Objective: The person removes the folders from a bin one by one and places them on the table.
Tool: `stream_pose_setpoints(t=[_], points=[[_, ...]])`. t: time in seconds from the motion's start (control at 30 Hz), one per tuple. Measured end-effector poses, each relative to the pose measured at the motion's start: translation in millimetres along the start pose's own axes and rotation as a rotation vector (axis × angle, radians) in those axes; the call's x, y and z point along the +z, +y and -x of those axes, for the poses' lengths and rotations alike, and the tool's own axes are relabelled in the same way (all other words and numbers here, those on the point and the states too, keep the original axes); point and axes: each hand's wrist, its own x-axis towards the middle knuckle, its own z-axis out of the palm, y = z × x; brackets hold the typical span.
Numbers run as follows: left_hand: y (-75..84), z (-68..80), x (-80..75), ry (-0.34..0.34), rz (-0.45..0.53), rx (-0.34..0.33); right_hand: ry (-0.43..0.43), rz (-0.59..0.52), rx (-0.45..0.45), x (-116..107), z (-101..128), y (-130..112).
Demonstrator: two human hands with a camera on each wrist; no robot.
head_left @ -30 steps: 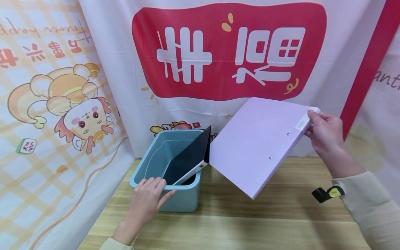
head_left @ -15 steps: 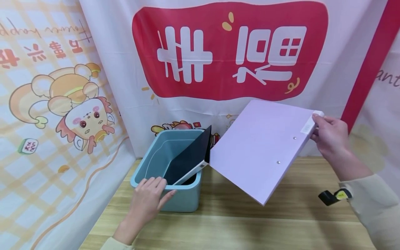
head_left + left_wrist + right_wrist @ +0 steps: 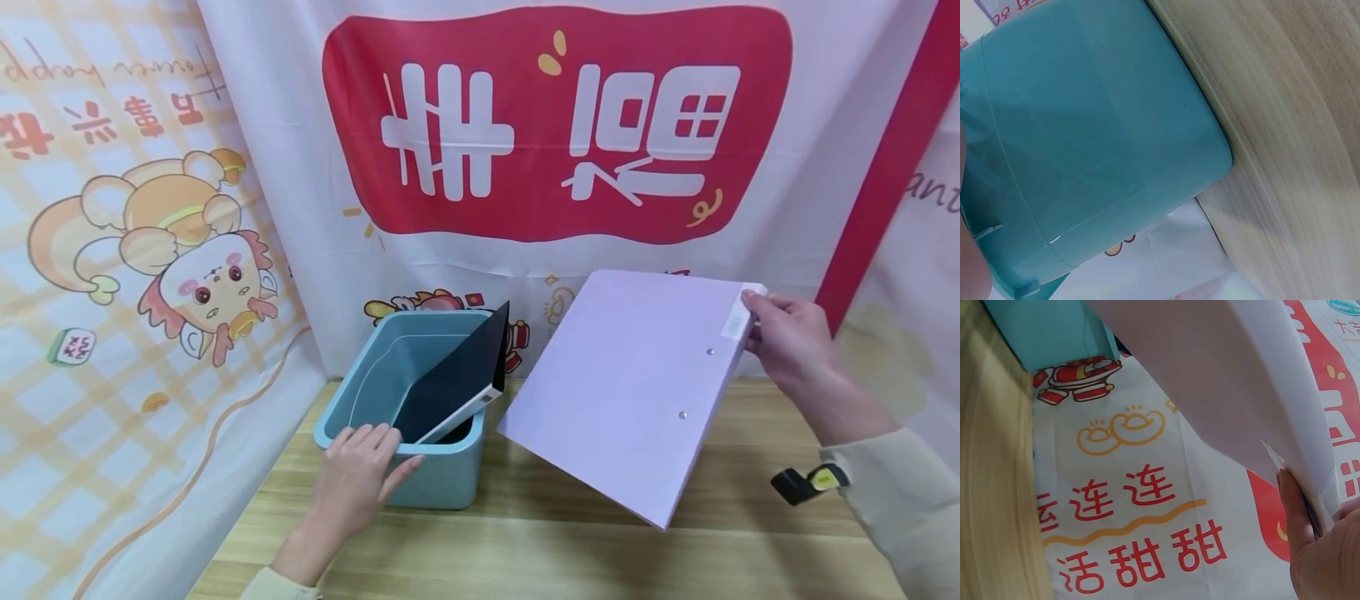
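Holds the lilac binder (image 3: 626, 387) right of the head view's centre, lower than a second ago, pinched in the right hand (image 3: 798, 337), now leaving a gap beside the black binder (image 3: 453, 375). Still grips the blue bin (image 3: 444, 481), lower left, with the left hand (image 3: 356, 471).

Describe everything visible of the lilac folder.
The lilac folder is thin, flat and smooth, perhaps plastic, with two metal-looking studs near one edge and a white label at one corner. It appears closed, tilted and raised above the table, right of the blue bin with a gap between. The right hand's grip pinches the labelled corner.
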Motion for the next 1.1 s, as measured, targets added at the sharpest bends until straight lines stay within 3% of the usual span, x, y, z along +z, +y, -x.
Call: stream_pose_setpoints(t=[0.33, 0.53, 0.8, 1.1], points=[[0.0, 0.5, -0.3, -0.001, -0.001, -0.001, -0.096, 0.053, -0.063, 4.4, -3.5, 12.8], [-0.1, 0.2, -0.8, 0.011, 0.000, 0.009, -0.158, 0.070, -0.051, 10.1, -5.6, 17.9], [-0.6, 0.3, 0.6, 0.004, 0.001, 0.007, -0.198, 0.157, -0.048, 24.6, -9.8, 27.1], [-0.2, -0.2, 0.9, -0.011, -0.003, 0.002, -0.231, 0.172, -0.019, 34.8, -12.7, 36.8]])
